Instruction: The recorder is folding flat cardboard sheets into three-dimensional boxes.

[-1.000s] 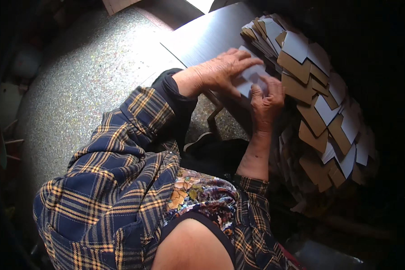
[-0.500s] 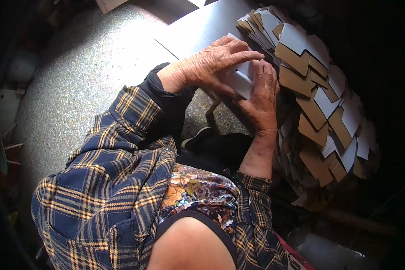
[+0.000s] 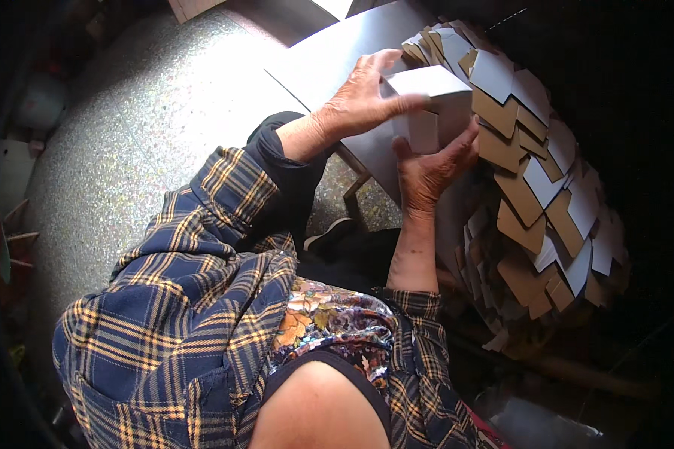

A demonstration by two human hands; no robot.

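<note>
Between my two hands is a small white cardboard box [image 3: 432, 81], held above the near side of a table, with its bright top panel bulging up and its nearer faces in shade. My left hand [image 3: 361, 99] grips it from the left, the fingers behind its edge and the thumb, a little blurred, across its near side. From below and the right, my right hand [image 3: 436, 168] cups the box, thumb at the lower left and fingers at the right side. The lower part of the box is partly hidden by the hands.
A large heap of flat cardboard pieces [image 3: 528, 172], white on one side and brown on the other, overlaps along the right of the smooth grey table [image 3: 337, 56]. Speckled floor [image 3: 127, 150] lies to the left. A shoe [image 3: 328, 234] shows below the table edge.
The white box now stands taller and opened out, where before it was mostly covered by my hands. My hands have drawn apart, the right one shifting slightly lower.
</note>
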